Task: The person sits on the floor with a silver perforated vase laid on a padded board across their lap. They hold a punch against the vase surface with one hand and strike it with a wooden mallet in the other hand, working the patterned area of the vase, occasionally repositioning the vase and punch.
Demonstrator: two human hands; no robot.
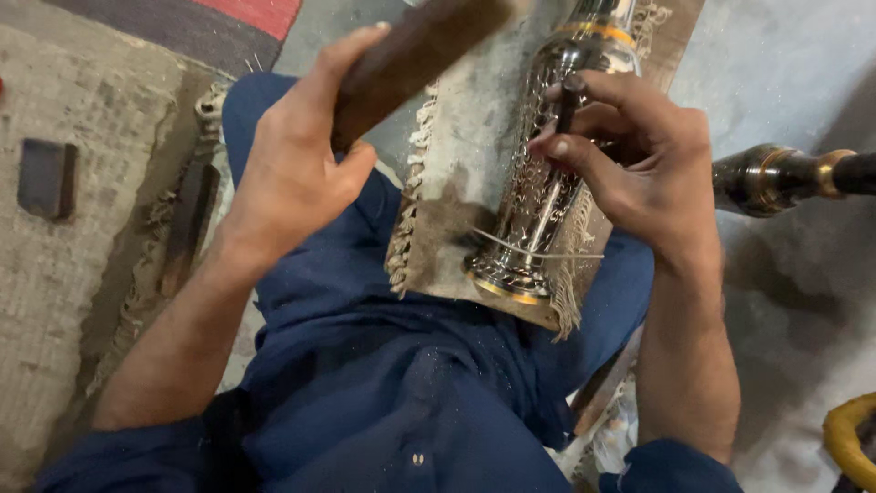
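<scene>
- The grey concrete floor (776, 73) spreads behind and to the right of the metal vase (547, 173); a worn, dusty mat (64, 274) covers the ground well to the vase's left.
- The person's legs in blue cloth (383, 365) lie under the vase, with a fringed pad (456, 146) between cloth and metal.
- The vase itself, silvery with fine engraved pattern and brass bands, lies tilted on that pad, foot toward the person.
- A dark brass-ringed vessel (776, 178) lies on the floor to the vase's right.
- The left hand (292, 164), left of the vase, has its fingers clamped round a dark wooden mallet (411, 55) raised above the pad.
- The right hand (630, 155) rests over the vase's body, fingertips pinched together on a small dark chisel (568, 105) whose tip meets the engraved surface.
- A small dark block (46, 178) sits on the mat, far left of the vase.
</scene>
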